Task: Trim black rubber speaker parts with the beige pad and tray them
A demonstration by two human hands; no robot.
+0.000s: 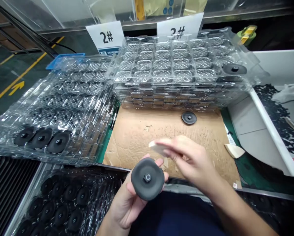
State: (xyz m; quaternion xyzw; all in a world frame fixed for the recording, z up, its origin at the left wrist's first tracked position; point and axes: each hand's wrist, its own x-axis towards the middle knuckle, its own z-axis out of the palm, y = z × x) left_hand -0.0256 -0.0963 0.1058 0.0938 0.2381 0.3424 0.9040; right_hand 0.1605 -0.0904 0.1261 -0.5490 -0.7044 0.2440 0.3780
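Observation:
My left hand (127, 205) grips a black rounded-square rubber-like disc (147, 190) by its edge, its raised centre stud facing up. Just above and to the right, my right hand (186, 157) pinches a thin pale flat piece (158, 148), perhaps a scraper or pad; its kind is unclear. That piece is apart from the disc. Another black disc (189, 118) lies on the cardboard sheet (134, 131) beyond my hands. A pale wedge-shaped piece (234, 150) rests at the cardboard's right edge.
Stacked clear plastic trays (161, 65) stand at the back, one black disc (234, 68) at their right. More clear trays (70, 98) on the left hold three discs in front. A lower tray (61, 203) holds several discs. The white bin (262, 114) at right contains small black pieces.

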